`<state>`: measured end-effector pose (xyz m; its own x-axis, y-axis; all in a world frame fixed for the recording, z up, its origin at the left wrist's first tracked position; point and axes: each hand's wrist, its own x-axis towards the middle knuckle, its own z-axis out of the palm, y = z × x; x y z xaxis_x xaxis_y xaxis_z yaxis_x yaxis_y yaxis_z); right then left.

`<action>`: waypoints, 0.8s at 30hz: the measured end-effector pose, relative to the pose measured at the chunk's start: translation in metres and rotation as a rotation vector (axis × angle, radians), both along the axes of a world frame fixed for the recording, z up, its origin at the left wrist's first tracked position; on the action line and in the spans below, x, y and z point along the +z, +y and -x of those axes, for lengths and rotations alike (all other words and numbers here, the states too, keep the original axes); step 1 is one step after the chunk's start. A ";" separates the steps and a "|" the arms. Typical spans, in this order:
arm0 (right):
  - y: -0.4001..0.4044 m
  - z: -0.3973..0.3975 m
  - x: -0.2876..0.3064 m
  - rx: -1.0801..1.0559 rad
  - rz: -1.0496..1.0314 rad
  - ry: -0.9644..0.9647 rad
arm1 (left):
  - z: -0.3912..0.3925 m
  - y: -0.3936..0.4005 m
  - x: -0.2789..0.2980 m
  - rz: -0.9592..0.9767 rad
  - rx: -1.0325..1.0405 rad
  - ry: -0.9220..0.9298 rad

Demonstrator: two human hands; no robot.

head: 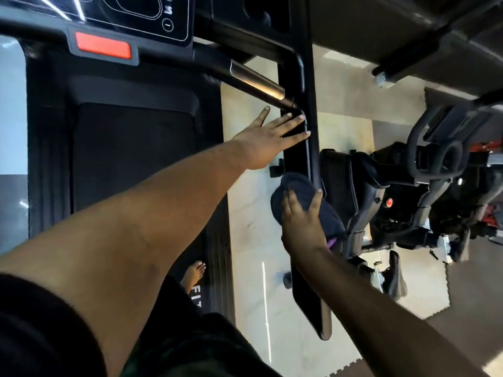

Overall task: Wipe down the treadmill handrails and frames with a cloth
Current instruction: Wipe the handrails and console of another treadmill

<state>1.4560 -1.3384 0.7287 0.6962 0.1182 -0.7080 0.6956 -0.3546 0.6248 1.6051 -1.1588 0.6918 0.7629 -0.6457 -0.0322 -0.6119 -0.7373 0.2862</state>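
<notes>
1. Nearest the lens: dark sleeve (40, 327) at lower left, left forearm running up and right from it.
2. Left hand (268, 140) spread flat, fingers straight, fingertips touching the black handrail (310, 85) just below where the metal grip bar (255, 80) joins it. Holding nothing.
3. Right hand (302, 221) lower on the same rail, fingers curled over a dark cloth (299, 190), pressing it against the rail's inner side. Cloth bunched; part of it hangs below the hand.
4. No containers visible.
5. Edges: rail runs top to bottom, ending in a rounded tip at lower centre. Open strip of pale floor (253, 227) between rail and treadmill deck edge. Ribbed side rail (217, 268) borders the belt (130, 156); bare foot (193, 273) standing on it.
6. Console (141, 14) at top left, red stop button (103, 46) beneath it.
7. Right of the rail: exercise bike (408, 186) close alongside, tight gap.
8. Floor: pale tile, dark interlocking mats (462, 308) at lower right. Dim gym lighting.
</notes>
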 end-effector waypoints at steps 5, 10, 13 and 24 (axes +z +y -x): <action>-0.030 0.028 0.021 -0.289 -0.411 -0.130 | 0.016 -0.009 0.002 0.003 0.013 0.024; -0.027 -0.019 0.014 -0.507 -0.892 -0.299 | 0.029 -0.018 0.008 -0.011 0.064 0.047; -0.041 0.027 0.014 -0.614 -0.938 -0.330 | 0.041 -0.023 0.010 -0.016 0.060 0.033; -0.058 0.049 0.010 -0.628 -1.039 -0.312 | 0.106 -0.057 0.022 -0.075 0.169 0.058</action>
